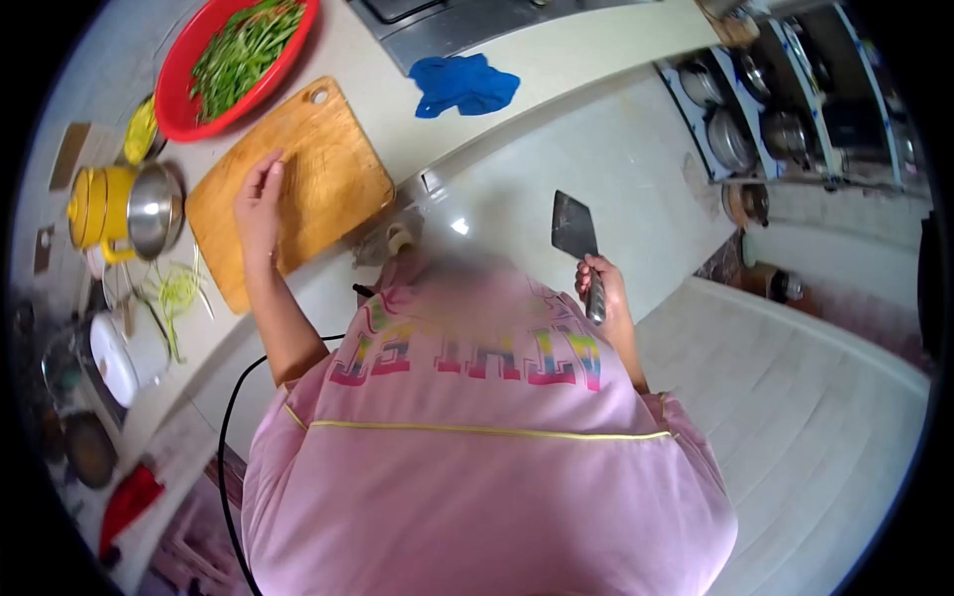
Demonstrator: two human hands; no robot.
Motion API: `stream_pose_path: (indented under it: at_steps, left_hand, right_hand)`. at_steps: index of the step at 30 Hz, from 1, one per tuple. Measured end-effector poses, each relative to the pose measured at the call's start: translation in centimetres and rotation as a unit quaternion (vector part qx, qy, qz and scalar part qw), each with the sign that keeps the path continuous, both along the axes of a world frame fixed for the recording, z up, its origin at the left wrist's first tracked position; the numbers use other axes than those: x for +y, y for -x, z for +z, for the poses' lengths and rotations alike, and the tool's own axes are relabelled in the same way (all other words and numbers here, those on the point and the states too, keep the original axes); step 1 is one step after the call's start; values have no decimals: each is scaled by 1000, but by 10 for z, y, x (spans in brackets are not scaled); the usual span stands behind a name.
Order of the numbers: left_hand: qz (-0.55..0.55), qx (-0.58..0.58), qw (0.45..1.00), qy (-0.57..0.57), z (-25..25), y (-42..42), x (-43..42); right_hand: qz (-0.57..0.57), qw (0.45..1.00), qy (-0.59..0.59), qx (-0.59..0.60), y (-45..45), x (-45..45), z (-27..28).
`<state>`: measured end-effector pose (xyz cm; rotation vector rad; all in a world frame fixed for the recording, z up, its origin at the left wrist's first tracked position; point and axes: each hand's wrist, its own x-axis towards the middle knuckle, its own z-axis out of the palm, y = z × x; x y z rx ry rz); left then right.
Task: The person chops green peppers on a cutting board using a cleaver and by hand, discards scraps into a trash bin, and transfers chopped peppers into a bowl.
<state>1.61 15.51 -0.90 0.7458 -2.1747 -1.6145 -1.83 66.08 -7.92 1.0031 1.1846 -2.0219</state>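
Cleaver [573,226]: in right hand [602,282], fingers wrapped around its handle [596,302].
Left hand [259,202]: fingers loosely open over cutting board [333,149].
Pink shirt [477,487]: I make out "ATHLET," upside down.

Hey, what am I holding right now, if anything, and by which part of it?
Your right hand holds a cleaver by its handle. Your left hand, over the cutting board, appears empty.

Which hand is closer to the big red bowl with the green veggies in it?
Left. The left hand is over the wooden cutting board next to the red bowl. The right hand is much farther from the bowl, out to the person's right, holding a cleaver.
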Motion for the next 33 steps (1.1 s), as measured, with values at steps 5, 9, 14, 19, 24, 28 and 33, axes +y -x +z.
stream_pose_path:
  at_steps: [5, 9, 14, 19, 24, 28, 33]
  left_hand:
    - [176, -13, 984, 17, 17, -81, -6]
    - [276, -25, 961, 8, 21, -147, -5]
    - [439, 92, 894, -13, 53, -185, -14]
    - [398, 411, 816, -80, 149, -149, -43]
    - [221, 405, 886, 47, 208, -90, -89]
    - [51, 100, 947, 301, 169, -56, -123]
    - [-187, -64, 950, 243, 44, -92, -116]
  right_hand:
    - [103, 993, -23, 44, 54, 8, 2]
    - [162, 985, 28, 55, 75, 1, 4]
    - [266, 961, 42, 70, 75, -13, 42]
    - [342, 926, 130, 90, 79, -37, 86]
    - [425, 868, 216, 139, 68, -114, 119]
    - [484, 836, 91, 244, 66, -242, 90]
    - [590, 751, 104, 278, 70, -339, 54]
